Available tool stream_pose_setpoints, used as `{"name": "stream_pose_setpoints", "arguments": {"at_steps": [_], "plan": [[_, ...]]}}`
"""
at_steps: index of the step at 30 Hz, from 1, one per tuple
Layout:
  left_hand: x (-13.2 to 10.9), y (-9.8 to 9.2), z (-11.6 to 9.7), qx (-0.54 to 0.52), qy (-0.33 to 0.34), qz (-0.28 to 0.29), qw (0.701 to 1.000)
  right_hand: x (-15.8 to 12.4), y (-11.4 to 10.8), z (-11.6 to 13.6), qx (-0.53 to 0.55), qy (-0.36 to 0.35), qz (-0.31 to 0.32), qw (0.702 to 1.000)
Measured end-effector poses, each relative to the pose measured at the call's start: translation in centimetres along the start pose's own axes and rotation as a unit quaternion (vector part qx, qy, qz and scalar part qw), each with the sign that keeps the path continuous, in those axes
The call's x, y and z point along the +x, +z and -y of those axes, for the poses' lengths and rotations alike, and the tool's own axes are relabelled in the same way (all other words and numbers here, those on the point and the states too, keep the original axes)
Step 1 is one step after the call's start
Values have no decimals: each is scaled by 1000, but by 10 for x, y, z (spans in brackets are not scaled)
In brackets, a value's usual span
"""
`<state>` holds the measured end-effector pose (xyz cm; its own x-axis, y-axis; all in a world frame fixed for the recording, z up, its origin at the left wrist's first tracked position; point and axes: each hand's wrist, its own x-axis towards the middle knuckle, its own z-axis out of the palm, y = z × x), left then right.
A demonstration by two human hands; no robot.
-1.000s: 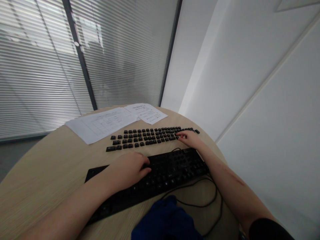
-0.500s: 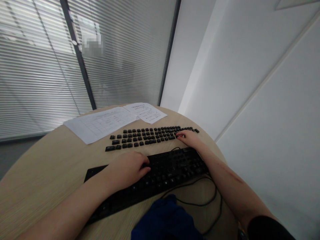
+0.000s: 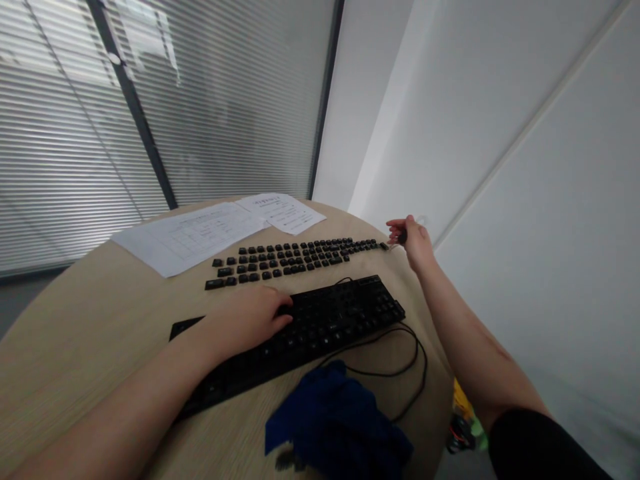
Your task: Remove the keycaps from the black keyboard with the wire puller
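Observation:
A black keyboard point(image 3: 325, 323) lies on a round wooden table point(image 3: 90, 320). My left hand point(image 3: 245, 320) rests on its left half, fingers curled down on the keys. Behind the keyboard, several loose black keycaps point(image 3: 295, 257) are laid out in rows. My right hand point(image 3: 413, 240) is raised above the right end of those rows and pinches a small dark piece, seemingly a keycap point(image 3: 401, 236).
Two printed paper sheets point(image 3: 200, 233) lie at the back of the table. A blue cloth point(image 3: 335, 427) sits at the near edge beside the keyboard's cable point(image 3: 405, 373). Window blinds stand behind, a white wall to the right.
My right hand has lifted off the right end of the keycap rows and moved right and up, now pinching a small dark piece. The view shifted slightly. My left hand stayed put.

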<state>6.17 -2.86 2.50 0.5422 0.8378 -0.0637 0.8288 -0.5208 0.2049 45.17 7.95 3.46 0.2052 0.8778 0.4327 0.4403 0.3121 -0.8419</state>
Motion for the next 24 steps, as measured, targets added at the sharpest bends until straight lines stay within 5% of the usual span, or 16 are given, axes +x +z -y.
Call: {"name": "stream_pose_setpoints", "arguments": {"at_steps": [4,10,16,24], "plan": [[0,-1,0,5,-4,5,1000,-50,-11,12,66,61,57,994],[-1,-2,-2,14,-4,10,1000,-111,4,12,175,144,80,971],[-1,-1,-1,15,2,11,1000,-116,12,9,192,135,68,970],[0,2,8,6,9,21,1000,-107,-2,-12,-10,100,54,993]]}}
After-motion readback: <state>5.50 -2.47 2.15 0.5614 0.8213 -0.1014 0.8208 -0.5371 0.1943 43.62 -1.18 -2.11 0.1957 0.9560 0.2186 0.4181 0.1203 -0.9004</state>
